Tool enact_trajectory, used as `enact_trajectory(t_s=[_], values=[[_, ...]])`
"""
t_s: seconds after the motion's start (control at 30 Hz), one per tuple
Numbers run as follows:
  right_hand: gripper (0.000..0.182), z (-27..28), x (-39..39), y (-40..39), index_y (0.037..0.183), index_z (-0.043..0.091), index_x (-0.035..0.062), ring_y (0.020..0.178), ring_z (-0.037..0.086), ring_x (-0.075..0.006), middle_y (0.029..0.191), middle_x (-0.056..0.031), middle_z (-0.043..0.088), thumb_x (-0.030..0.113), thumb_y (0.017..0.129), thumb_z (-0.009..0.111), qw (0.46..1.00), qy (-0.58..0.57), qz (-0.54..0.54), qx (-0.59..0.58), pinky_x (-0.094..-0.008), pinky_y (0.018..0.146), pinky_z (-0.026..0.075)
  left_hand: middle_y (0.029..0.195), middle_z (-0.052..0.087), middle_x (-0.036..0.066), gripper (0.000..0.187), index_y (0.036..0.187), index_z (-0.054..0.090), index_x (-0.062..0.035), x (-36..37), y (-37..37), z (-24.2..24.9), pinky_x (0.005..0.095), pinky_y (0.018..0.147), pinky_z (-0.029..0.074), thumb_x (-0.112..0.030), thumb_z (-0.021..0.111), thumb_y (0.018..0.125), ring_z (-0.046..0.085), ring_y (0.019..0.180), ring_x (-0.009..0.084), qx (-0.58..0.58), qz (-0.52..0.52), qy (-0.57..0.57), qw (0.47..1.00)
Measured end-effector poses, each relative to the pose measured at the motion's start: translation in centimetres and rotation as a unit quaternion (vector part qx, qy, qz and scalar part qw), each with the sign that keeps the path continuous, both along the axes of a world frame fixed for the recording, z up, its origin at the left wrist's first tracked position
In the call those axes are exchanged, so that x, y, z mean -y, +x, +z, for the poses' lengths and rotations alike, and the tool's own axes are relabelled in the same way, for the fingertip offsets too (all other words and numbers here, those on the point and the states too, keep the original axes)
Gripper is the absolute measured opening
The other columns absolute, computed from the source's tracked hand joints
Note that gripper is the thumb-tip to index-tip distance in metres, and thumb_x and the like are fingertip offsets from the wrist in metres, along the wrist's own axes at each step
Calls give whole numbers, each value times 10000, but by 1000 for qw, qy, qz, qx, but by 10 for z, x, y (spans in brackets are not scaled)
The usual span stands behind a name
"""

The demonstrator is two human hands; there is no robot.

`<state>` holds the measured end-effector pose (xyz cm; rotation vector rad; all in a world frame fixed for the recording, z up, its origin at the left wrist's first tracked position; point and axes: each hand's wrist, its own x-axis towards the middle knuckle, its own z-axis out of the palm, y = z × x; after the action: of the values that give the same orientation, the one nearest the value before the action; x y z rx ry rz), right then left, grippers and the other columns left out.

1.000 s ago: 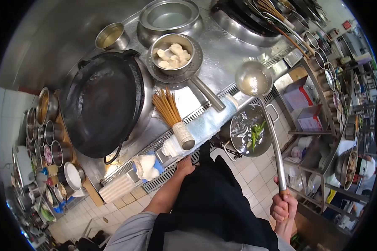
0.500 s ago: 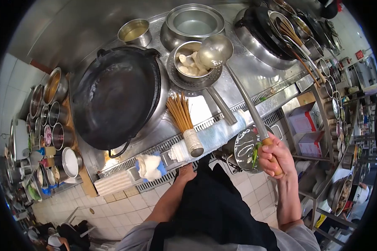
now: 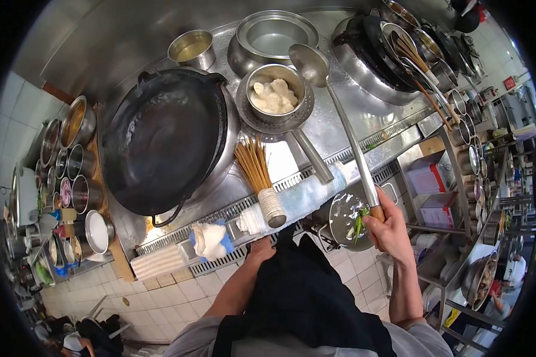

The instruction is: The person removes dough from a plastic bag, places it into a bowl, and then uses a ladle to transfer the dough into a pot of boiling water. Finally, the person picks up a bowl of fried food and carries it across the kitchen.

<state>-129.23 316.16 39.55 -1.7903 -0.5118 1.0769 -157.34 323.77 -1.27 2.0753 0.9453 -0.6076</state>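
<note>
My right hand (image 3: 392,232) is closed round the wooden handle of a long metal ladle (image 3: 352,132). The ladle's bowl is tipped on its side, just right of a small metal pot (image 3: 253,113) holding pale, lumpy pieces (image 3: 274,95). That pot sits in a perforated strainer (image 3: 311,152) whose handle points towards me. Down at the counter's front edge is my left hand (image 3: 261,251), its fingers mostly hidden beside the dark apron. A bamboo brush (image 3: 259,169) rests on the folded towel (image 3: 307,193) nearby.
A large black wok (image 3: 164,140) occupies the left burner. Behind stand a pot of yellowish liquid (image 3: 192,49) and a wide steel pot (image 3: 244,53). Below my right hand is a pan with green pieces (image 3: 342,223). Metal containers (image 3: 89,193) line the left side; shelves flank the right.
The ladle's bowl has moved up and right, off the small pot, and turned on its side, uncovering the pale pieces. My right hand has turned on the handle. My left hand stays put.
</note>
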Motion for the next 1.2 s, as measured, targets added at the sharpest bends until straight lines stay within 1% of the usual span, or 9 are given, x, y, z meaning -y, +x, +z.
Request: enact_trajectory(t_s=[0.23, 0.33, 0.6, 0.73, 0.83, 0.9, 1.0, 1.07, 1.2], values=[[644, 1, 11, -8, 1428, 332, 1, 475, 421, -41, 733, 6, 505, -42, 840, 591, 1000, -16, -8, 2, -210, 408, 345, 1428, 392, 235, 792, 1401, 333, 22, -3, 2, 3, 395, 1118, 290, -324, 630, 754, 362, 1342, 339, -13, -20, 0, 1000], [645, -2, 7, -15, 1426, 335, -2, 458, 417, -38, 725, 8, 512, -45, 836, 594, 1000, -6, -10, -8, -205, 387, 331, 1488, 295, 228, 839, 1428, 295, 13, -7, 4, 9, 436, 1157, 198, -285, 632, 720, 252, 1400, 347, -28, 17, -77, 996], [642, 0, -5, -21, 1432, 336, 6, 470, 408, -23, 754, 16, 521, -44, 842, 584, 1000, 9, -21, 20, -194, 392, 315, 1525, 230, 205, 891, 1471, 229, -38, 1, 5, -7, 480, 1163, 156, -299, 643, 727, 203, 1420, 352, -37, 20, -31, 999], [612, -10, -10, -10, 1410, 378, 1, 569, 401, -43, 797, 8, 530, -51, 835, 583, 998, 3, 20, 68, -199, 495, 351, 1489, 289, 238, 912, 1431, 271, 26, -4, 10, 6, 428, 1135, 268, -372, 693, 727, 290, 1382, 362, -28, -7, 24, 999], [595, -15, -14, -4, 1386, 414, -10, 645, 399, -56, 774, 15, 504, -33, 823, 603, 991, -10, 52, 121, -203, 578, 378, 1530, 206, 208, 828, 1454, 228, 10, 1, 17, 57, 480, 1131, 262, -218, 620, 761, 268, 1386, 384, -48, 2, -58, 997], [606, -26, -12, 0, 1387, 415, -7, 643, 402, -53, 762, 16, 497, -19, 816, 617, 985, -21, 67, 157, -202, 579, 381, 1428, 373, 256, 655, 1362, 400, 44, 8, 14, 73, 425, 1026, 417, -234, 622, 812, 469, 1241, 398, 25, -38, -167, 985], [618, -30, -10, -6, 1385, 424, 1, 624, 403, -63, 756, 12, 492, -8, 802, 628, 990, -3, 41, 135, -211, 562, 381, 1162, 628, 217, 391, 1207, 568, 25, -9, 23, 209, 355, 930, 471, -231, 576, 912, 609, 1102, 304, 217, 29, -263, 940], [619, -30, -8, -7, 1385, 426, 5, 619, 406, -68, 745, 7, 491, -6, 800, 629, 991, -1, 33, 127, -219, 560, 386, 1160, 646, 168, 350, 1207, 569, 27, -27, 40, 271, 307, 901, 481, -191, 567, 934, 628, 1074, 219, 277, 79, -284, 915], [622, -29, -1, -3, 1384, 427, 8, 602, 423, -85, 701, -28, 488, 10, 797, 631, 986, 9, 45, 161, -246, 565, 403, 954, 674, 72, 280, 1169, 593, 23, -91, 106, 274, 267, 780, 497, -143, 501, 963, 614, 854, 115, 390, 201, -179, 881]])
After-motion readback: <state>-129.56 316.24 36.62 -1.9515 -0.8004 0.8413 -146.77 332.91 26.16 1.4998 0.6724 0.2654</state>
